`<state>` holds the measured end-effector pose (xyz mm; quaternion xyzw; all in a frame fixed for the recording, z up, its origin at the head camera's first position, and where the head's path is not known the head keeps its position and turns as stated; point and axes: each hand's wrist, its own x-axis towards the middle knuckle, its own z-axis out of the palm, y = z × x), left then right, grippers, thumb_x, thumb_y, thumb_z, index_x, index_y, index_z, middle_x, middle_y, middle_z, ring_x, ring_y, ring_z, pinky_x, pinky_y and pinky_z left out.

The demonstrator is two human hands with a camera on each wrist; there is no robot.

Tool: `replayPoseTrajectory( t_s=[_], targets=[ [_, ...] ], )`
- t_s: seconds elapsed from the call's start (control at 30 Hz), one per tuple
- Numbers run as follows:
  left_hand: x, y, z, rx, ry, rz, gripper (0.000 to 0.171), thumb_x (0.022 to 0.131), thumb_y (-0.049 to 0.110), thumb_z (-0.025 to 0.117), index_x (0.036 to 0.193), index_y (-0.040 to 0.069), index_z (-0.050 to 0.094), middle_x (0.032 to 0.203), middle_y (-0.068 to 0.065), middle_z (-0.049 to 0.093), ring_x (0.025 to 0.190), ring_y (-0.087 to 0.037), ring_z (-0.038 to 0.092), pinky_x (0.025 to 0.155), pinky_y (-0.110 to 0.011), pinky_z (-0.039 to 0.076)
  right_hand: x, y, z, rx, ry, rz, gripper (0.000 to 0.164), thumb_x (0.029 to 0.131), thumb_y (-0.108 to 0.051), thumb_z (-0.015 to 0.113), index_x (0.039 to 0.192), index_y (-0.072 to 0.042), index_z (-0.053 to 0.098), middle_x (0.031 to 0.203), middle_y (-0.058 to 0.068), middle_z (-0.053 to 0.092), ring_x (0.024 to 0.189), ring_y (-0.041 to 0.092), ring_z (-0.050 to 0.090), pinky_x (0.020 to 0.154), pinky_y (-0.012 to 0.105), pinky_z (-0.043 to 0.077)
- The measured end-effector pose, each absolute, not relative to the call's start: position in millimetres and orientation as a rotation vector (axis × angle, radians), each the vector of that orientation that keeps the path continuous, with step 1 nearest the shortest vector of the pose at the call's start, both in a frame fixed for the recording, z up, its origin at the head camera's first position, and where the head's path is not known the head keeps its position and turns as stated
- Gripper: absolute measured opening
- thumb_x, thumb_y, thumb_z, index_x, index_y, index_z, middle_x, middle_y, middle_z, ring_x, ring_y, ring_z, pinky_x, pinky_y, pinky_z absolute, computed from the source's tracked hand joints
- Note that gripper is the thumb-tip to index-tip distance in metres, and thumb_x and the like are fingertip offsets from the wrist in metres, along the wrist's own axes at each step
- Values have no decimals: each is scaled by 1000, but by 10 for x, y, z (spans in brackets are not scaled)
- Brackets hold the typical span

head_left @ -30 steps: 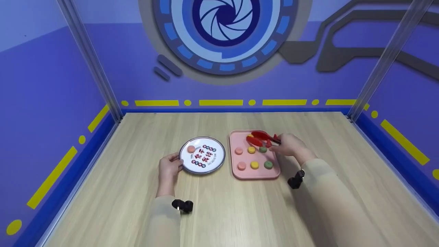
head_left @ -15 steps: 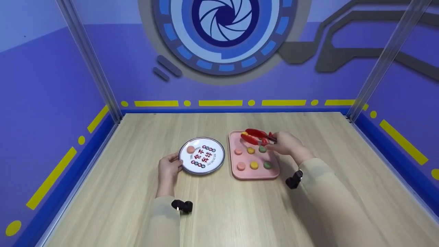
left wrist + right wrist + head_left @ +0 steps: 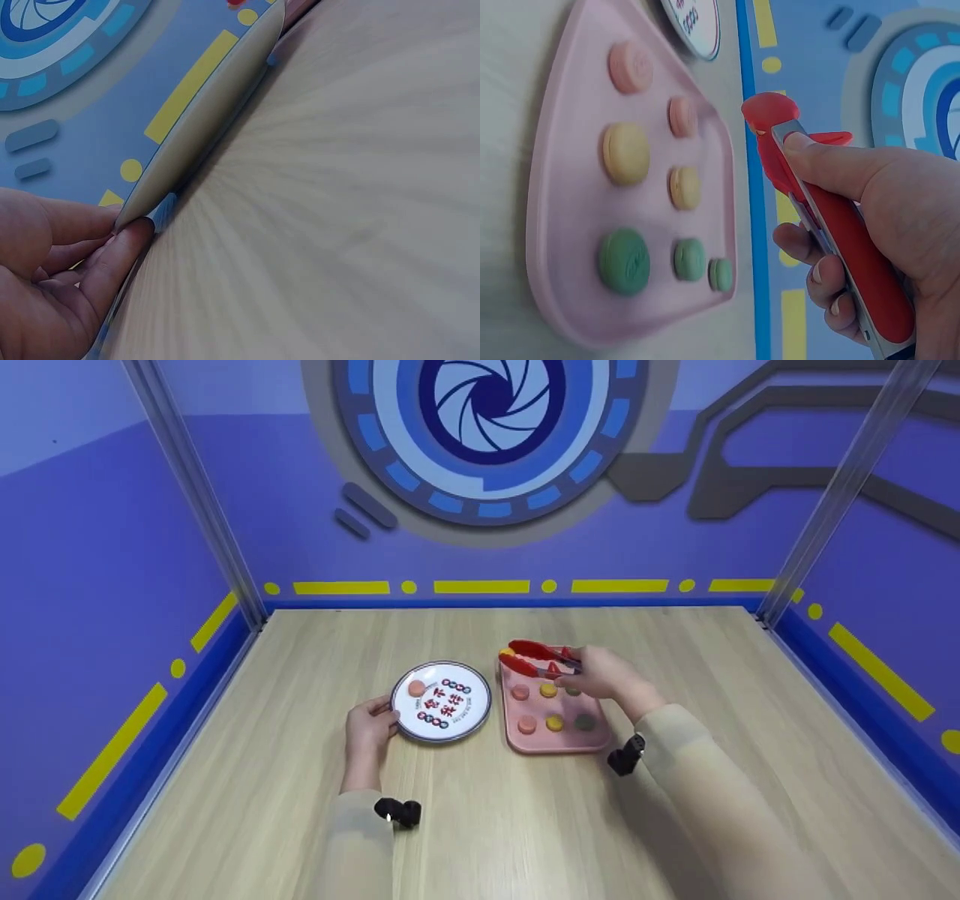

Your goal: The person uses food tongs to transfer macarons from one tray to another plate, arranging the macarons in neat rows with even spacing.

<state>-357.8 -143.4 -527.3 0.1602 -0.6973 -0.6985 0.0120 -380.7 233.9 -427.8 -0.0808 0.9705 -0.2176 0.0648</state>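
Observation:
My left hand (image 3: pixel 367 733) pinches the near-left rim of a white plate (image 3: pixel 466 718) with red characters; the left wrist view shows thumb and fingers on the plate's edge (image 3: pixel 214 112). A pink macaron (image 3: pixel 417 688) lies on the plate. In my right hand (image 3: pixel 609 675) is a pair of red-tipped tongs (image 3: pixel 531 649), gripped by the handles. Between the tong tips sits a yellow macaron (image 3: pixel 506 653), over the far-left corner of the pink tray (image 3: pixel 559 745). The right wrist view shows the thumb along the tongs' metal arm, and the tips hide most of that macaron.
Several macarons stand on the tray: pink ones (image 3: pixel 631 67), yellow ones (image 3: pixel 626 154) and green ones (image 3: pixel 625 261). My right hand partly covers the far green ones in the head view. A narrow strip of wooden table (image 3: pixel 487 795) separates plate and tray. Printed walls enclose the table.
The tongs, with the yellow macaron in their tips, have moved left across the back of the tray toward the plate. My left hand and the plate have stayed in place.

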Motion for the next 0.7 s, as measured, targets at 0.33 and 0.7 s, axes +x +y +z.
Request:
replayPoseTrajectory(
  t_s=[0.33,0.7],
  targets=[
    [-3588,-1437,-5276,488,-2160,-2185,45,96,-10,56,141,-12,52,137,-32,59,112,-30,66,82,-23,62,-3781,2035,-4285,-345,2959,-669,49,91,-31,80,132,-8,66,117,11,73,97,27,64,93,43,58],
    [-3575,-1427,-5279,484,-2112,-2227,47,95,-12,55,142,-14,50,138,-35,57,116,-34,64,84,-26,62,-3757,1733,-4338,-482,2977,-638,27,88,-35,83,106,-17,74,83,1,68,71,16,56,62,27,43]
  ],
)
